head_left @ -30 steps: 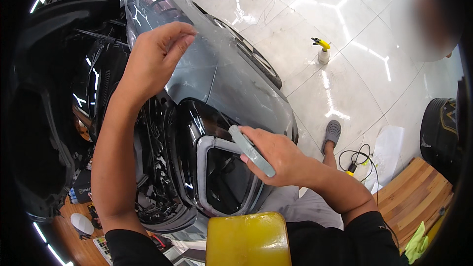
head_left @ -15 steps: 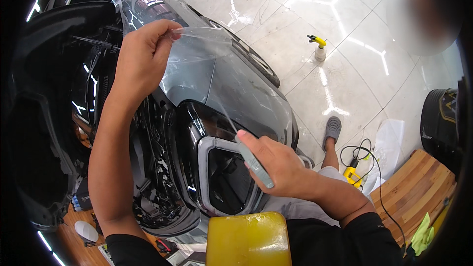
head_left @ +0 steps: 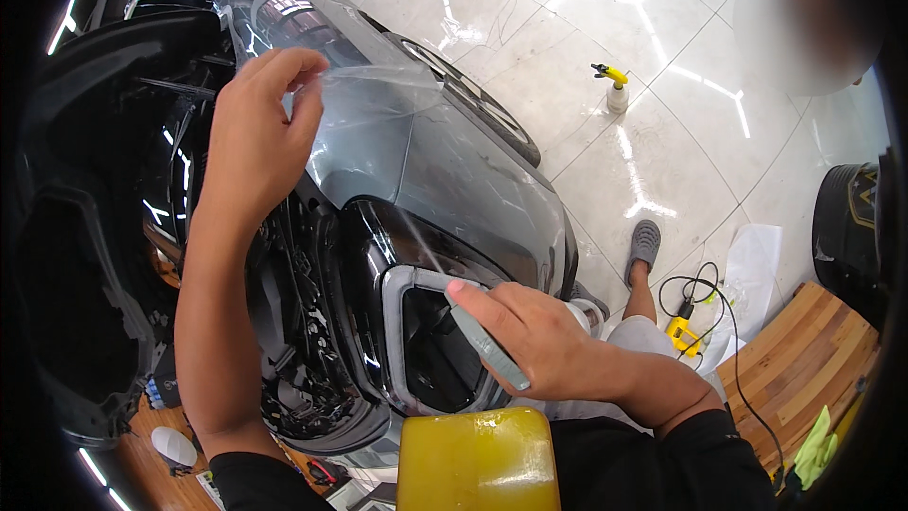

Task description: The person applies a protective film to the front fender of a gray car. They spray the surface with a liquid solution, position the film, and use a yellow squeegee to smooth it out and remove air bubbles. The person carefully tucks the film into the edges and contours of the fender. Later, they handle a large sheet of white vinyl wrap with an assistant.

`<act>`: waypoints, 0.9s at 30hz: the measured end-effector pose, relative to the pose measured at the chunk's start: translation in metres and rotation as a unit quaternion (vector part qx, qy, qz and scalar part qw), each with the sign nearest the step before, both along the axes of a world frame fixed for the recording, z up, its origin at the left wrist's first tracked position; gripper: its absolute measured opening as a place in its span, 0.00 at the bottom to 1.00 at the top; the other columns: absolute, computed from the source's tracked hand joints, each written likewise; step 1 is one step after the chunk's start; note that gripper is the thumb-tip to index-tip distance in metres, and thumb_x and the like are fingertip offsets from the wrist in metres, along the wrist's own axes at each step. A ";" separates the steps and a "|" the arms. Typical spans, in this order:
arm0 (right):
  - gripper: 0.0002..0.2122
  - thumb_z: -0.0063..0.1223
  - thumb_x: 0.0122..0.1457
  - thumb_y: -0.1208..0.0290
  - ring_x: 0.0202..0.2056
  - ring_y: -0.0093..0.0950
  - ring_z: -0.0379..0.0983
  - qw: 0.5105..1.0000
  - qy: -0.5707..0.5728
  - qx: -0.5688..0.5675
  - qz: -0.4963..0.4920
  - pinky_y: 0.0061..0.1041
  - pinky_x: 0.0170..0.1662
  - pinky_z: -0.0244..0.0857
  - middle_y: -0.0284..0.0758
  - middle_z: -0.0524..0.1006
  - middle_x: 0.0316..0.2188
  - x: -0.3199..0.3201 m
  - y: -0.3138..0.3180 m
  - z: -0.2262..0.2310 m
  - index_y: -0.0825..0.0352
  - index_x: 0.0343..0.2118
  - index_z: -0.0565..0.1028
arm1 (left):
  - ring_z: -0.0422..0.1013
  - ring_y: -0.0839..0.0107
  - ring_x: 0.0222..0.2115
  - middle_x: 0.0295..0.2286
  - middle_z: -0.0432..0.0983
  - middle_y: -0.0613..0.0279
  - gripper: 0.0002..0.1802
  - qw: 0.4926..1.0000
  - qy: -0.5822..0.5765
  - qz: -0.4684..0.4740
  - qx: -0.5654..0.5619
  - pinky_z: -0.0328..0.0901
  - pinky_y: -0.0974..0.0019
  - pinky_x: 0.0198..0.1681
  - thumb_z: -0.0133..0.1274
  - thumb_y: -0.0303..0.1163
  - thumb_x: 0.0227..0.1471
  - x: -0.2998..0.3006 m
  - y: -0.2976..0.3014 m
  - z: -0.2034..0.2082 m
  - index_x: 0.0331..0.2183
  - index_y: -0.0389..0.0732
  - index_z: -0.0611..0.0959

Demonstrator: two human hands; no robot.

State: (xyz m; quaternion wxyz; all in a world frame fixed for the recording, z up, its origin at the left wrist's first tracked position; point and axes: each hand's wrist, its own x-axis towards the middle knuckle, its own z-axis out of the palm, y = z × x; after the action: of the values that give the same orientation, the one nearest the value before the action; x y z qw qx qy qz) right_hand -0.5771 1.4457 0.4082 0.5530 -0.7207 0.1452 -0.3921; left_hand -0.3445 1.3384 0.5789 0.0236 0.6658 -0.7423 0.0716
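My left hand (head_left: 263, 123) is raised over the front fender (head_left: 364, 151) of a grey car. Its thumb and fingers pinch the edge of a clear film (head_left: 383, 99), which stretches to the right across the paint. Lower down, my right hand (head_left: 539, 331) grips a slim grey-handled cutter knife (head_left: 492, 345). A thin, blade-like line runs up from the handle towards the headlight opening. Below the hand is a grey frame (head_left: 392, 331) around a dark recess in the car's front.
Engine bay parts (head_left: 293, 322) lie left of the headlight. A yellow-topped spray bottle (head_left: 617, 93) stands on the tiled floor. At right are a foot in a grey clog (head_left: 645, 241), a corded yellow heat gun (head_left: 681, 333), a wooden bench (head_left: 804, 350) and a black bin (head_left: 846, 227).
My left hand has moved slightly left and down, with the film following. My right hand and the cutter knife have dropped a little lower.
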 end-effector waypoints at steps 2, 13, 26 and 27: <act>0.36 0.58 0.47 0.73 0.35 0.43 0.69 1.000 -0.021 0.000 0.014 0.38 0.41 0.64 0.45 0.70 0.35 0.000 -0.001 0.003 0.73 0.61 0.58 | 0.75 0.59 0.33 0.31 0.76 0.55 0.10 0.997 -0.059 0.017 0.047 0.66 0.65 0.38 0.48 0.19 0.53 -0.004 0.004 0.011 0.37 0.32 0.81; 0.36 0.57 0.47 0.73 0.35 0.43 0.68 0.996 -0.079 -0.038 -0.012 0.39 0.40 0.63 0.45 0.69 0.34 0.014 0.007 0.000 0.73 0.61 0.59 | 0.72 0.51 0.34 0.32 0.74 0.51 0.10 0.991 -0.052 -0.032 0.121 0.66 0.58 0.40 0.49 0.18 0.48 -0.012 0.019 0.024 0.35 0.32 0.81; 0.37 0.58 0.44 0.74 0.35 0.44 0.68 0.996 0.082 0.015 -0.022 0.39 0.41 0.63 0.47 0.69 0.34 0.006 0.002 -0.004 0.74 0.61 0.59 | 0.74 0.70 0.32 0.30 0.78 0.55 0.08 0.999 0.050 -0.002 0.002 0.66 0.70 0.38 0.48 0.21 0.54 -0.003 -0.005 0.007 0.36 0.32 0.80; 0.38 0.59 0.44 0.74 0.35 0.44 0.68 0.997 0.046 -0.017 -0.053 0.38 0.41 0.63 0.46 0.69 0.34 0.012 0.002 -0.010 0.74 0.61 0.59 | 0.74 0.71 0.32 0.30 0.78 0.55 0.08 0.999 0.050 0.000 -0.005 0.66 0.70 0.38 0.48 0.21 0.54 -0.002 -0.006 0.006 0.36 0.32 0.80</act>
State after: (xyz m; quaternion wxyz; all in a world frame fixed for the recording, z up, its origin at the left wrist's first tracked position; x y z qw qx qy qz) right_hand -0.5653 1.4480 0.3984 0.5117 -0.7386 0.2022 -0.3896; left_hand -0.3468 1.3319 0.5852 0.0642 0.6682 -0.7400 0.0414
